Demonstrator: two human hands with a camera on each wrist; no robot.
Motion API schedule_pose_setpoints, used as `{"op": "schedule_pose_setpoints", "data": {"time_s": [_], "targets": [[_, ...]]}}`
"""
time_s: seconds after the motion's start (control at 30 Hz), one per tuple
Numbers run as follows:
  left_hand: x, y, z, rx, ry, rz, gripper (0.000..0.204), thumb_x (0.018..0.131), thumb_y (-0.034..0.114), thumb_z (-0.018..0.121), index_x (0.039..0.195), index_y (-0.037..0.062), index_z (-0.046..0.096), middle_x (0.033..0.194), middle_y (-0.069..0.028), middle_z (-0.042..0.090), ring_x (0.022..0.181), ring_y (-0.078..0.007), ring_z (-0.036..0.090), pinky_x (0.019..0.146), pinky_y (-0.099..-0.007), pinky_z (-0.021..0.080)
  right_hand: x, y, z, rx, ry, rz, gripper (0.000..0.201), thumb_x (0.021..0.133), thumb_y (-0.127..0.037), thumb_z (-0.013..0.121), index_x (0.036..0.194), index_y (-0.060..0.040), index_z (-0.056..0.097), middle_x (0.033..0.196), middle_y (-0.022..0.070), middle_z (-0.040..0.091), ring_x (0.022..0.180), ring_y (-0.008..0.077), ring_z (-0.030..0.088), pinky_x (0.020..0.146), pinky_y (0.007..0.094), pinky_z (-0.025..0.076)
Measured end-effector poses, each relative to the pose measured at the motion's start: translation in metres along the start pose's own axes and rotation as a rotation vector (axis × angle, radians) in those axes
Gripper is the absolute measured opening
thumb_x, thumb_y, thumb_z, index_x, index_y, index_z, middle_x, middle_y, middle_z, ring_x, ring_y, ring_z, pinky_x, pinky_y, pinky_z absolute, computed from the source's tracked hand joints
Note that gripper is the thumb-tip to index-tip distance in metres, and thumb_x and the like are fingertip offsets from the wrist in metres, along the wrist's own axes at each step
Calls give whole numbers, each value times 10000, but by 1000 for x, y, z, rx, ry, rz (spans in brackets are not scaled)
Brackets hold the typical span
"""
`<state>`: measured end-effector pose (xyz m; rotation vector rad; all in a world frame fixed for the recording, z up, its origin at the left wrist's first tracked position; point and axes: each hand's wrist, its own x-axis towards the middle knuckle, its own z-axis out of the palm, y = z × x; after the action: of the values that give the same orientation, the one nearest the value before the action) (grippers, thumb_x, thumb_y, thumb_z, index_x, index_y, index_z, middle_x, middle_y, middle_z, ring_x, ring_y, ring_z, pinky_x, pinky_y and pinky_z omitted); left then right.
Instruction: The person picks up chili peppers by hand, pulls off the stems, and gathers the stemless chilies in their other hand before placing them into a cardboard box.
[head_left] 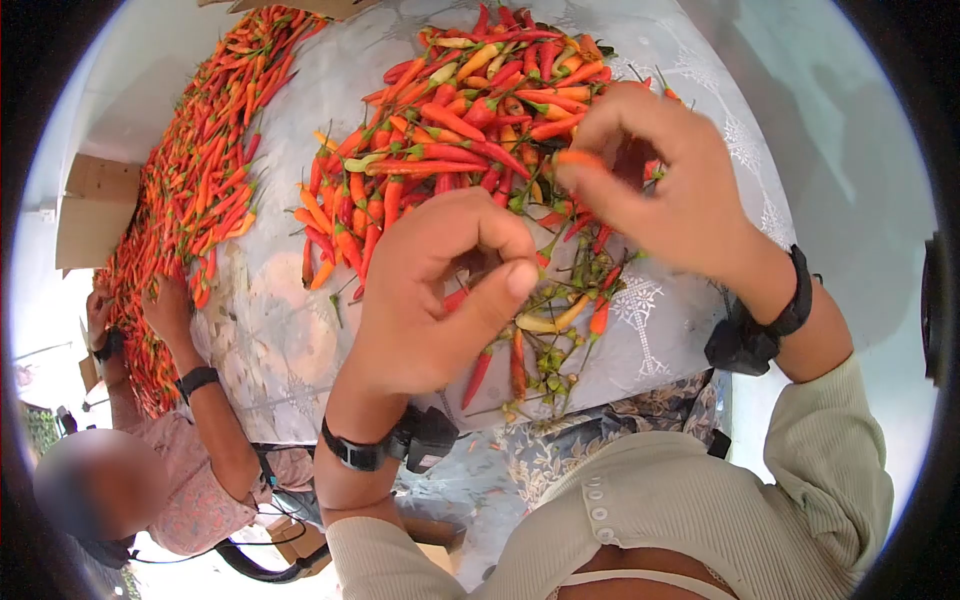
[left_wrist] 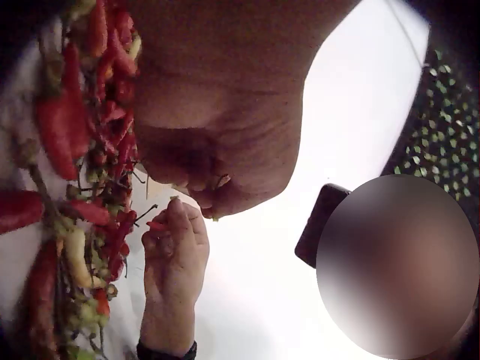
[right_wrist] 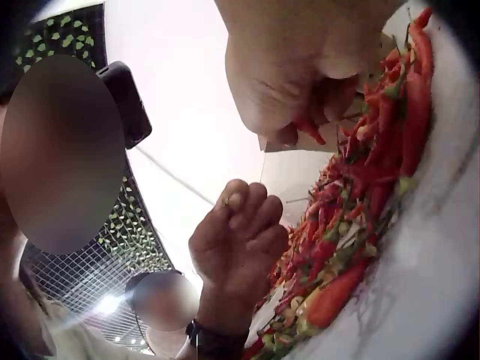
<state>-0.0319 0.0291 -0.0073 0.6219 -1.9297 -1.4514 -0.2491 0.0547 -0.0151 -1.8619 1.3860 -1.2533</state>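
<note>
My right hand point(head_left: 675, 185), raised over the right side of the chili pile point(head_left: 440, 125), grips an orange-red chili pepper point(head_left: 580, 159). The pepper's red tip also shows under the curled fingers in the right wrist view. Lower and to the left, my left hand point(head_left: 430, 290) has its fingers curled and thumb against the index finger. A tiny green chili stem point(right_wrist: 226, 202) shows at that thumb tip in the right wrist view. Below the hands lie loose green stems point(head_left: 550, 370), a pale yellow chili point(head_left: 537, 324) and several red ones.
A second, longer heap of chilies point(head_left: 205, 180) runs along the table's left side, where another person's hands point(head_left: 170, 305) work in it. A cardboard box point(head_left: 97, 212) stands beyond that heap. The patterned pale tablecloth point(head_left: 280, 300) shows between the heaps; the table edge is near my body.
</note>
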Motion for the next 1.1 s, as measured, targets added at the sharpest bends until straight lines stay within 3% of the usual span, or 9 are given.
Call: {"op": "schedule_pose_setpoints", "data": {"time_s": [0.13,0.33,0.43,0.6,0.7,0.8,0.9,1.0,1.1], "targets": [[-1,0,-1,18,26,13,74,840,55,658,865,23,596,778,4,534,682,-70,485,612,-216,383,7,16,-2,173,50,-58,131,864,-128,668,929,-26,620,787,22,604,675,71,578,613,232,475],[-3,3,-2,-121,158,-12,90,823,18,656,898,18,606,836,-16,566,735,-80,529,676,-222,426,6,-4,-19,499,-450,410,149,865,-146,654,945,-26,619,842,1,605,720,76,562,632,249,473],[-2,-1,-4,-127,209,10,114,825,19,650,930,3,609,879,-33,573,805,-91,536,709,-224,436,6,-12,-30,296,-701,187,169,818,-132,672,945,-28,632,817,4,590,734,73,580,610,263,469],[1,-8,-10,-118,154,16,98,837,28,639,928,-5,629,905,-49,576,871,-113,524,737,-241,423,-5,-6,-17,57,-938,-206,219,656,-113,760,850,-52,676,791,77,596,742,274,607,640,382,475],[2,-10,-9,-84,164,28,74,848,41,642,912,4,640,903,-52,577,872,-124,520,755,-254,415,-10,-7,-12,-206,-934,-196,218,653,-115,763,844,-56,677,778,76,580,749,272,610,644,375,474],[2,-11,-9,-68,171,24,77,862,66,647,913,10,643,904,-50,577,874,-128,520,766,-259,412,-10,-7,-12,-47,-881,-163,161,670,-96,700,800,-23,640,815,113,609,804,290,625,702,388,487],[3,-13,-9,-65,210,24,111,871,109,657,921,11,640,897,-45,576,865,-125,524,759,-255,415,-8,-2,-5,109,-580,-144,181,723,-117,730,842,-31,624,815,93,601,750,237,623,662,345,489],[2,-8,-2,-99,238,15,155,865,158,678,922,19,637,875,-32,571,834,-120,529,729,-250,423,-5,-9,-4,313,-391,181,224,749,-147,763,867,-37,608,814,77,605,709,174,609,617,292,481],[4,-10,6,5,220,21,187,845,198,708,907,37,635,850,-20,565,792,-115,529,683,-253,431,-7,-2,2,192,-308,-19,234,738,-145,781,855,-37,609,802,66,620,695,137,601,593,258,475]]}}
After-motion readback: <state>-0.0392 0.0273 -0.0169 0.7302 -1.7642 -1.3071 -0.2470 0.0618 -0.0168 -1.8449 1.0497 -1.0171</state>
